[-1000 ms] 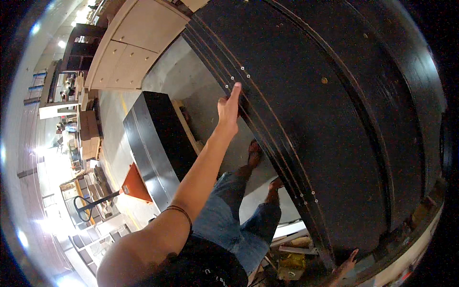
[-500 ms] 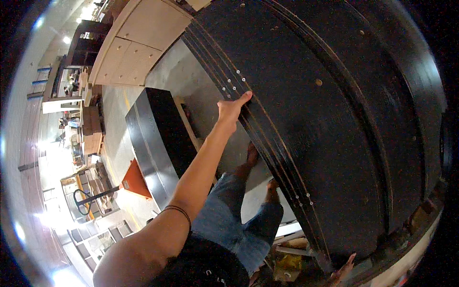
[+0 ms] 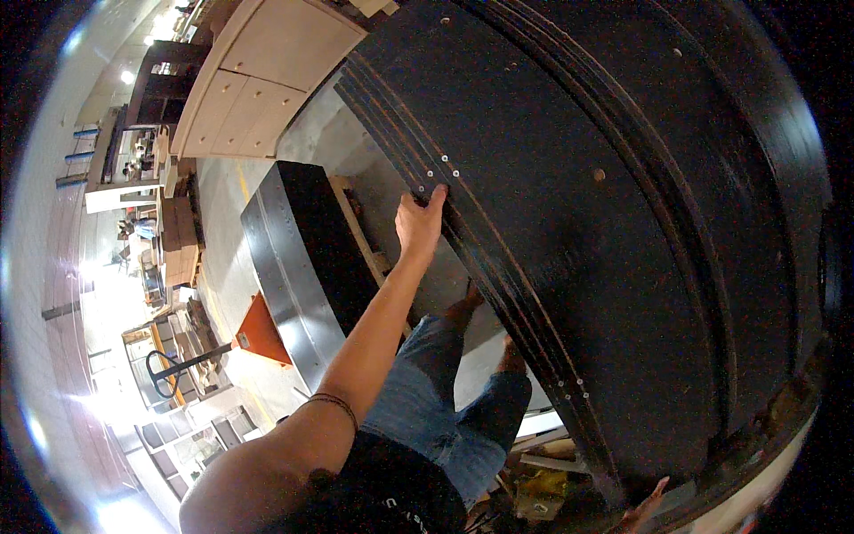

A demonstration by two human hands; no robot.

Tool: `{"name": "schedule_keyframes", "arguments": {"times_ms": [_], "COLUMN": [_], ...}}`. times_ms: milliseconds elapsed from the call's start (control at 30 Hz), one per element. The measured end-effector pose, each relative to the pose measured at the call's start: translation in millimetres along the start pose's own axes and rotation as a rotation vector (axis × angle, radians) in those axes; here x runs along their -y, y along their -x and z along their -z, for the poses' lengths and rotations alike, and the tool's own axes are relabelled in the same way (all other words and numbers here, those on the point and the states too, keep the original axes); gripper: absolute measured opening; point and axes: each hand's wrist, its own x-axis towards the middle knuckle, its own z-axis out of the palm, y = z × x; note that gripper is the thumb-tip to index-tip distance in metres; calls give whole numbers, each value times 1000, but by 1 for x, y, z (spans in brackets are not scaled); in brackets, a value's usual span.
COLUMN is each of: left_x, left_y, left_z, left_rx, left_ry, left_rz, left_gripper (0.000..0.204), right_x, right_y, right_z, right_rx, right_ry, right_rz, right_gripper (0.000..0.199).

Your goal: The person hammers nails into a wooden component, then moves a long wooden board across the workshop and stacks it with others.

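A stack of large black panels (image 3: 605,222) with small screws along their edges fills the right of the view. My left hand (image 3: 420,222) is stretched out, its fingers curled over the left edge of the stack near three screws. At the bottom right, only the fingers of my right hand (image 3: 647,500) show, spread against the lower edge of the panels; the rest is hidden. My legs in blue jeans (image 3: 445,392) stand on the grey floor below.
A long black cabinet (image 3: 302,258) with a shiny side lies on the floor to my left, beside a wooden strip. An orange triangular piece (image 3: 261,331) and a pallet-truck handle (image 3: 173,367) stand beyond it. Pale wooden drawer units (image 3: 267,71) line the far wall.
My left hand went from flat with fingers stretched along the panel edge to curled around it, slightly lower. The view has tilted a little.
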Motion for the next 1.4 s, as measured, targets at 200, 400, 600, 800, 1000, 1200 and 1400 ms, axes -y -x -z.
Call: {"name": "schedule_keyframes", "arguments": {"times_ms": [200, 400, 600, 800, 1000, 1200, 1400], "left_x": [0, -11, -50, -24, 8, -4, -17], "left_y": [-9, -8, -8, 18, 118, 163, 162], "left_z": [3, 12, -11, -18, -32, -35, -25], "left_rx": [40, 236, 172, 186, 388, 471, 511], "left_ry": [18, 230, 176, 520, 654, 655, 794], "left_rz": [-22, 189, 307, 261, 286, 499, 561], "left_gripper": [52, 67, 118, 109, 88, 88, 86], "right_x": [-5, -6, 57, 254, 404, 427, 401], "right_y": [-4, -16, -14, 119, 184, 209, 221], "right_z": [2, 6, 15, -74, -160, -151, -165], "right_rx": [-9, -34, -432, -20, 236, 478, 398], "right_ry": [7, 39, 295, 121, 189, 230, 232], "right_rz": [17, 48, 459, 1403, 1464, 1371, 1341], "right_gripper": [70, 68, 63, 50, 63, 75, 76]}}
